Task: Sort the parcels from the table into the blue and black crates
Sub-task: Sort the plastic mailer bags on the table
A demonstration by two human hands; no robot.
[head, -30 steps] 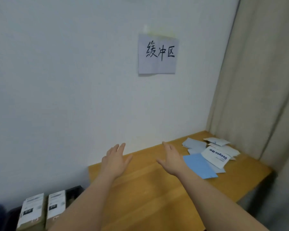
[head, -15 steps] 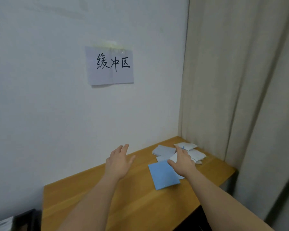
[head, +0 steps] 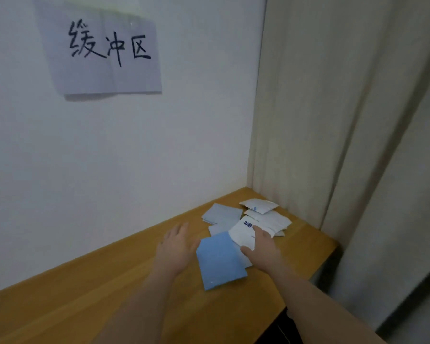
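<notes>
While the pile of parcels [head: 248, 219] sits at the far right corner of the wooden surface [head: 85, 294], the right hand [head: 262, 249] pinches a white parcel with blue print [head: 242, 232]. Just left, the blue parcel [head: 220, 261] lies flat, with the left hand [head: 178, 247] spread loosely beside it. Paper sign [head: 102, 49] hangs on the wall above.

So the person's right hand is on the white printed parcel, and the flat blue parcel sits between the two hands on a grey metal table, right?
Nearly. The table is orange-brown wood, not grey metal, as the head view shows. The rest holds: the right hand is on the white printed parcel, and the flat blue parcel lies between it and the left hand.
</notes>
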